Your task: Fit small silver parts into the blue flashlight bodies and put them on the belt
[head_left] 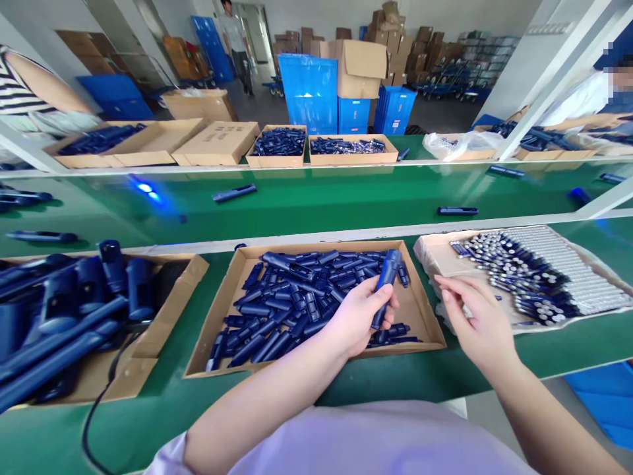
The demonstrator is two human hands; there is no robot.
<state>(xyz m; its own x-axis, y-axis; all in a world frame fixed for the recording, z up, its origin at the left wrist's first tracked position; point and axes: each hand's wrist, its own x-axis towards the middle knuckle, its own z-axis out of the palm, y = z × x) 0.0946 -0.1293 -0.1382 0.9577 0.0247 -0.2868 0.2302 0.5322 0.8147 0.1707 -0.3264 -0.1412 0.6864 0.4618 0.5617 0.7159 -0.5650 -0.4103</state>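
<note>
My left hand [363, 313] is wrapped round a dark blue tube-shaped housing [390, 270], tilted with its upper end away from me. Below it a shallow cardboard tray [420, 323] holds a pile of shorter dark blue plastic parts [297, 303]. My right hand [477, 320] is just right of that tray, thumb and forefinger a little apart and the other fingers curled. A small pale spot shows inside its curl, too little to name. Beside and behind this hand, a lined tray [440, 247] carries many small cylindrical batteries [534, 270], some loose, some in tidy rows.
At the left stands a cardboard box [163, 316] of larger blue housings [59, 290], a black cable [101, 396] beside it. Across the green belt [316, 198] lie scattered housings [457, 211]. White frame posts [548, 86] rise at right. People are on the far side.
</note>
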